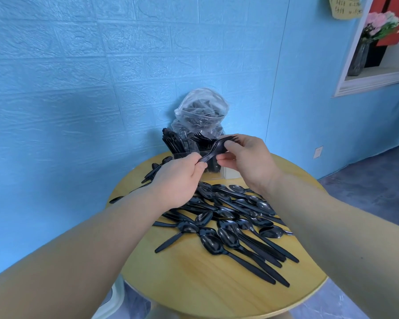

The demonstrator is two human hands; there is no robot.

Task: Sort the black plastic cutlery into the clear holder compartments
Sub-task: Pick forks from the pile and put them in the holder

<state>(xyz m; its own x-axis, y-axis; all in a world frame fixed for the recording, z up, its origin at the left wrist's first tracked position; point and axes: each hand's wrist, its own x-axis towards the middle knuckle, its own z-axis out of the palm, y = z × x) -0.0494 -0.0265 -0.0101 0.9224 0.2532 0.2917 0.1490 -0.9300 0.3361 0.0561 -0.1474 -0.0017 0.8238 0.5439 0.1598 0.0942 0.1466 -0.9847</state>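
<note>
A bunch of black plastic forks (213, 147) is held between both hands, just in front of the clear holder (213, 174). My left hand (179, 180) grips the handle ends. My right hand (248, 161) pinches the bunch near the tines. The holder stands at the table's far edge; black cutlery stands upright in its left part (173, 140) and forks (199, 139) stick up behind the hands. Which compartment each fills I cannot tell. Several black spoons (226, 224) lie heaped on the round wooden table (194, 279).
A clear plastic bag (202, 111) with more black cutlery leans on the blue wall behind the holder. A few loose pieces (153, 171) lie at the table's far left. A window ledge with a vase of flowers (376, 35) is at upper right.
</note>
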